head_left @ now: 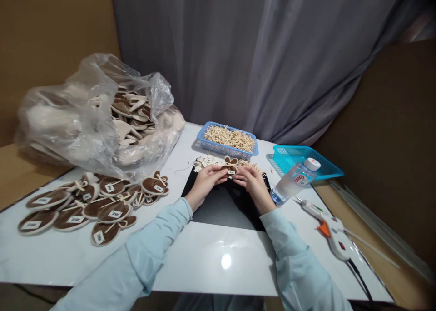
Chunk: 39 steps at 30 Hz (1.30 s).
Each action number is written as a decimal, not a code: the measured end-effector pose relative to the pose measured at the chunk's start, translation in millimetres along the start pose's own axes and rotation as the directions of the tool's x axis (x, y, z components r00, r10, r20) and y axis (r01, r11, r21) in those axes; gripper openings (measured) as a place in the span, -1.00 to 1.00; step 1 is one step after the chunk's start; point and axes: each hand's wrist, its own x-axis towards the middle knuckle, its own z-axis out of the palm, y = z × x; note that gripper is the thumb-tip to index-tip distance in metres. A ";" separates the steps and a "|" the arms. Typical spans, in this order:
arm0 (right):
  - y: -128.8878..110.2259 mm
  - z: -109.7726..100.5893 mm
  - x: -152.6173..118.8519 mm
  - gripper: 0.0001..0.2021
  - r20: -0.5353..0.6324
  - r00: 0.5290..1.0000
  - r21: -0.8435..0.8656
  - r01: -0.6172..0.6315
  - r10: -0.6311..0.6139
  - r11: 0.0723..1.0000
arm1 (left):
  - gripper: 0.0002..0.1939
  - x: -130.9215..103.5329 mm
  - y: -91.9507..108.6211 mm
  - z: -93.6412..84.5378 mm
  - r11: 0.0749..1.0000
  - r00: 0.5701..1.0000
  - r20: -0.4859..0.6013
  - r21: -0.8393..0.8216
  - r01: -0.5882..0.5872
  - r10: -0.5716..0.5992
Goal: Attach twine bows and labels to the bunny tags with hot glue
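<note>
Between both hands, above a black mat (pixel 225 208), is a small brown plush bunny-shaped piece (pixel 230 166) with upright ears, a cream bow and a white label. My left hand (pixel 207 181) closes on its left side, and my right hand (pixel 254 182) grips the right side with thumb and fingers. Just behind the hands lie a pile of white labels (pixel 205 162) and some loose cream bows (pixel 248 163). To the left, several finished-looking brown bunny pieces (pixel 114 211) with bows and labels lie heaped on the white table (pixel 204 261).
A clear plastic bag (pixel 98 115) full of brown and cream plush pieces stands at the back left. Behind the mat sits a blue basket (pixel 226 150) of cream bows. On the right are a turquoise basket (pixel 289 152), a water bottle (pixel 294 181) and a hot glue gun (pixel 332 231).
</note>
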 end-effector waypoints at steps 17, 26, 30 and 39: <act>-0.5 5.2 -5.7 -0.56 0.009 1.000 -0.020 0.001 -0.001 1.000 | -0.54 -3.3 3.9 5.4 0.999 0.999 -0.032 0.009 0.036 -0.036; -1.5 2.7 -5.1 -0.64 0.035 0.999 0.006 -0.021 0.020 1.000 | -0.56 -3.1 7.4 7.6 0.998 0.996 -0.069 0.018 0.066 -0.065; -1.6 1.2 -5.4 -0.63 0.056 0.998 0.016 -0.030 0.029 0.999 | -0.58 -2.9 7.0 7.5 0.997 0.996 -0.057 0.006 0.073 -0.073; -3.5 0.2 -4.4 -0.64 0.093 0.994 0.074 -0.062 0.055 0.995 | -0.74 -0.3 3.6 3.1 0.990 0.992 0.058 -0.072 0.118 -0.114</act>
